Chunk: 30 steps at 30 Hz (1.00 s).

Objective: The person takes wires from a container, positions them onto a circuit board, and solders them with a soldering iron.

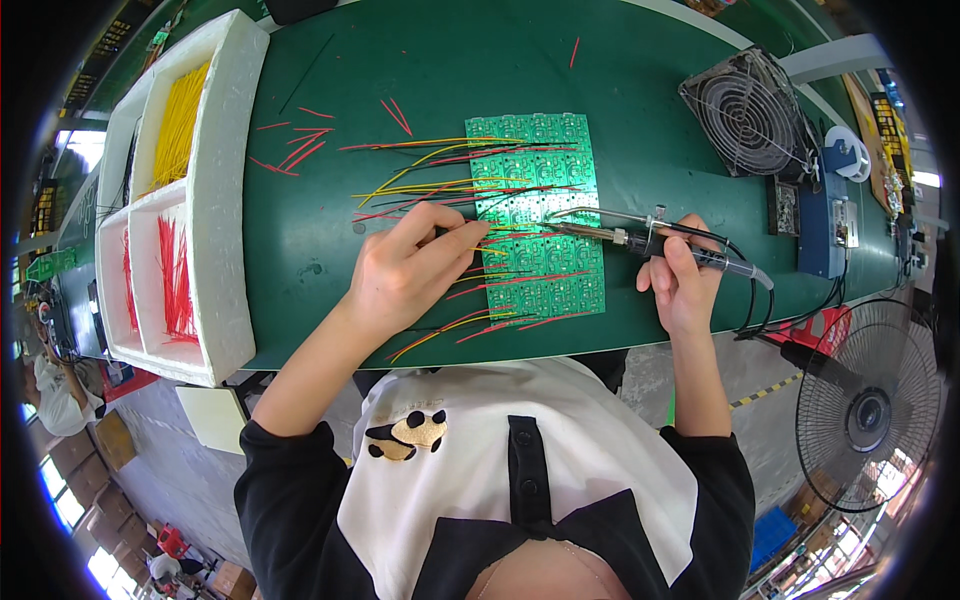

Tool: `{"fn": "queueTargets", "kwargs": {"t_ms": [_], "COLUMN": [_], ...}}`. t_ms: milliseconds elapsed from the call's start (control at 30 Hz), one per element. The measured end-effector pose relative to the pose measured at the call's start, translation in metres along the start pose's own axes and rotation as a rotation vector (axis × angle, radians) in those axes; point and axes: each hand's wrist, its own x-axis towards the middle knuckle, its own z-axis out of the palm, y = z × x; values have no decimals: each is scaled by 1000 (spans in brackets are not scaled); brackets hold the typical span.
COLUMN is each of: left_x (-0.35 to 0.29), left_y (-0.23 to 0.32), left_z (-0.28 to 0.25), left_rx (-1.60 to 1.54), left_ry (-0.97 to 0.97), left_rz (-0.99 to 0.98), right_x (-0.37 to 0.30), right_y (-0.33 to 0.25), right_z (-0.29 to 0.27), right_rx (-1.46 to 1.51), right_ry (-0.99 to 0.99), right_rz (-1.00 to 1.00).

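Note:
A green circuit board panel [548,290] lies on the table in front of me. Red, yellow and black wires [420,188] stretch across it, many reaching past its left edge. My left hand [412,262] is closed in a pinch at that edge, its fingertips on a thin wire whose colour I cannot make out. In my right hand [688,278] is a soldering iron [640,243], with a thin metal guide tube [610,213] clamped above it. Its tip points left and meets the middle of the panel, close to my left fingertips.
At the left stands a white foam box [228,200] with yellow wires [182,125] and red wires [176,280] in compartments. Loose red wires [300,150] lie beside it. A square fan [745,115] and a blue soldering station [822,225] stand at the right, near a round fan [868,405].

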Motion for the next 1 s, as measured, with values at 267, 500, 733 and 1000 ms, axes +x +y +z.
{"fn": "queueTargets", "kwargs": {"t_ms": [267,500,733,1000], "left_x": [-3,0,15,-15], "left_y": [-1,1,13,44], "left_z": [1,-1,-37,-15], "left_rx": [-21,13,167,-85], "left_ry": [6,8,92,-44], "left_rz": [-21,-39,13,-221], "right_x": [0,-1,-23,-31], "right_y": [-1,-2,-5,-1], "right_z": [1,1,-11,-15], "right_rx": [32,36,101,145], "right_ry": [22,24,66,-17], "right_rz": [4,-14,-51,-56]}}
